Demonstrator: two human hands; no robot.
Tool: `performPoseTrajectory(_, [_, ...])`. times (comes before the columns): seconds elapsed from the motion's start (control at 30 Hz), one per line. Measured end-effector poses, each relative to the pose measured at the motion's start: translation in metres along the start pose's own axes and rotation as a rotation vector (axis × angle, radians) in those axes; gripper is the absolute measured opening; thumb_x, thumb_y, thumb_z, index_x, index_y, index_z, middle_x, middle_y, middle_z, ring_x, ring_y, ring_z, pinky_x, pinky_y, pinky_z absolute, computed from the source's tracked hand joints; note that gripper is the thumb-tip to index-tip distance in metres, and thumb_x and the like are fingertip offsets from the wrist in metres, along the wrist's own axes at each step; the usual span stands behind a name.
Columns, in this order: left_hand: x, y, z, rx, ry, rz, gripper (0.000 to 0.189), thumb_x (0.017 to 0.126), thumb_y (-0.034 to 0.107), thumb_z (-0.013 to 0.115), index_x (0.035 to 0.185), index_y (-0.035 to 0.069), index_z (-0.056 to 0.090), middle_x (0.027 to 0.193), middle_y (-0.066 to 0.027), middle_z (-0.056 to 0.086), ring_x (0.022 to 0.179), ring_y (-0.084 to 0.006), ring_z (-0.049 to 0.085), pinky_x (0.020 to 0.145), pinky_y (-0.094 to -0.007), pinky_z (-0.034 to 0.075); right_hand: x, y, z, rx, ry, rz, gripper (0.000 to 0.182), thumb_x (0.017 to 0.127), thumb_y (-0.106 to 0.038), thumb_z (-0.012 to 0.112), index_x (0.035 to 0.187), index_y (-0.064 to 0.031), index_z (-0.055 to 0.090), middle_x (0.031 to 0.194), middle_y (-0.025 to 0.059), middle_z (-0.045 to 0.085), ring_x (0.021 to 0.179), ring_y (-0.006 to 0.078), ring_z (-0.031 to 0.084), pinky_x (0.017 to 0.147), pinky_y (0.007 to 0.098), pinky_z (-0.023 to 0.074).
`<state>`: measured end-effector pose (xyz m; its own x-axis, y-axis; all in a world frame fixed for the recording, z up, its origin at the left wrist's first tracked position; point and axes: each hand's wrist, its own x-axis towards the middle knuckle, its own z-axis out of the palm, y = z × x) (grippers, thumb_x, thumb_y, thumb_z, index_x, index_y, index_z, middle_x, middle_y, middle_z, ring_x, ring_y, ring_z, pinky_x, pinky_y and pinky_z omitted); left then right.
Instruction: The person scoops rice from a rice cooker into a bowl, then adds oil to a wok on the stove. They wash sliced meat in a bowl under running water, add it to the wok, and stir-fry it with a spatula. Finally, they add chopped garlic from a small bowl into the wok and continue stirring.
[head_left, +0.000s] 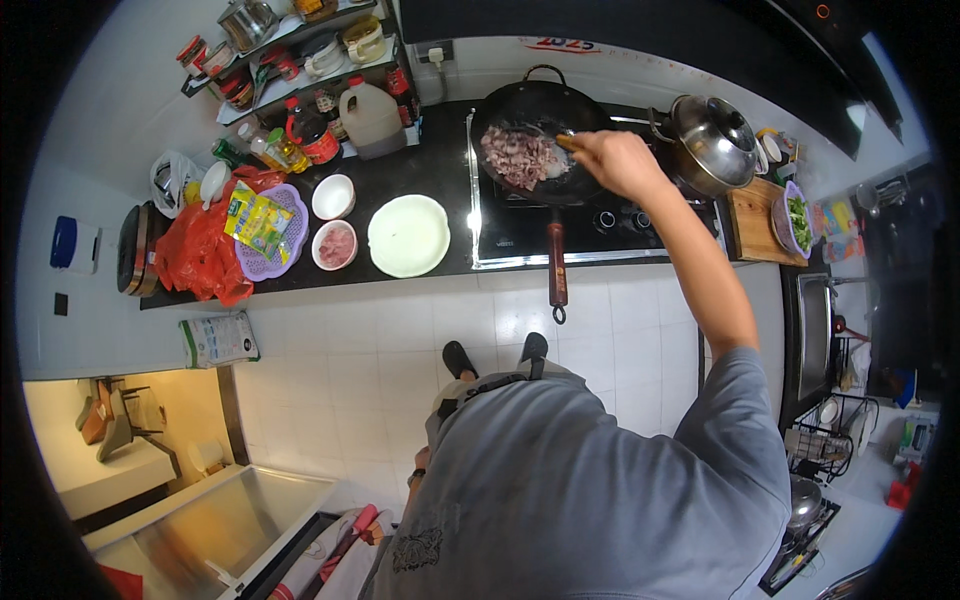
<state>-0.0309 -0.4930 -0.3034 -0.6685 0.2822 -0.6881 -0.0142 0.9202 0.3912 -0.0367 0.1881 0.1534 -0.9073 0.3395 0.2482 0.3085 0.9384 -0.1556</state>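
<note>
My right hand (616, 161) is closed on the short wooden handle of a spatula (566, 142), whose blade is in a black wok (551, 101) on the gas hob. Sliced meat (521, 156), browned in places, lies in the left part of the wok. The wok's dark wooden handle (556, 262) points towards me, and I do not touch it. My left hand (421, 459) hangs low beside my body, mostly hidden by my shirt; its fingers cannot be made out.
Left of the hob stand a pale green plate (409, 236), a white bowl (333, 196), a bowl of raw meat (334, 246) and a purple basket (292, 262). A lidded steel pot (709, 146) is right of the wok, before a wooden board (754, 225) and a basket of cut greens (798, 217).
</note>
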Motion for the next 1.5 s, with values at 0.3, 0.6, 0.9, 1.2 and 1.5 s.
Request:
performPoseTrajectory(0.3, [0.048, 0.009, -0.023, -0.887, -0.103, -0.33, 0.033, 0.087, 0.02, 0.057, 0.112, -0.001, 0.06, 0.092, -0.014, 0.066, 0.065, -0.0203, 0.059, 0.052, -0.0326, 0.046, -0.066, -0.034, 0.04, -0.231, -0.01, 0.003, 0.045, 0.083, -0.023, 0.066, 0.126, -0.0125, 0.058, 0.07, 0.0094, 0.058, 0.056, 0.0264, 0.06, 0.05, 0.0376, 0.0474])
performPoseTrajectory(0.6, [0.032, 0.086, -0.091, -0.865, -0.042, -0.379, 0.029, 0.09, 0.021, 0.054, 0.112, 0.002, 0.058, 0.09, -0.0116, 0.066, 0.069, -0.0213, 0.063, 0.054, -0.0339, 0.051, -0.109, -0.066, -0.007, -0.137, -0.09, 0.066, 0.047, 0.081, -0.021, 0.067, 0.125, -0.0079, 0.057, 0.067, 0.0093, 0.057, 0.057, 0.0266, 0.06, 0.05, 0.037, 0.0477])
performPoseTrajectory(0.9, [0.045, 0.049, -0.073, -0.726, -0.154, -0.442, 0.026, 0.089, 0.022, 0.052, 0.106, 0.004, 0.059, 0.088, -0.0108, 0.066, 0.073, -0.0232, 0.064, 0.059, -0.0382, 0.053, -0.096, -0.035, 0.005, -0.125, 0.158, 0.216, 0.035, 0.083, -0.019, 0.066, 0.118, -0.0163, 0.063, 0.073, 0.0097, 0.057, 0.059, 0.0295, 0.06, 0.054, 0.039, 0.0498])
performPoseTrajectory(1.2, [0.038, 0.016, -0.048, -0.422, -0.103, -0.083, 0.015, 0.085, 0.02, 0.056, 0.084, 0.006, 0.062, 0.08, -0.0104, 0.066, 0.071, -0.0258, 0.064, 0.056, -0.0413, 0.05, -0.103, -0.042, -0.003, -0.172, 0.011, 0.078, 0.033, 0.081, -0.018, 0.068, 0.113, -0.0114, 0.065, 0.069, 0.0089, 0.058, 0.058, 0.0262, 0.06, 0.051, 0.0371, 0.0486])
performPoseTrajectory(1.5, [0.005, 0.042, -0.043, -0.749, 0.026, -0.391, 0.017, 0.087, 0.019, 0.056, 0.091, 0.005, 0.065, 0.082, -0.0092, 0.067, 0.066, -0.0231, 0.061, 0.056, -0.0363, 0.047, -0.079, 0.042, 0.023, 0.202, 0.394, 0.488, 0.027, 0.088, -0.026, 0.065, 0.101, -0.0022, 0.068, 0.065, 0.0147, 0.064, 0.062, 0.0267, 0.067, 0.057, 0.0359, 0.0522])
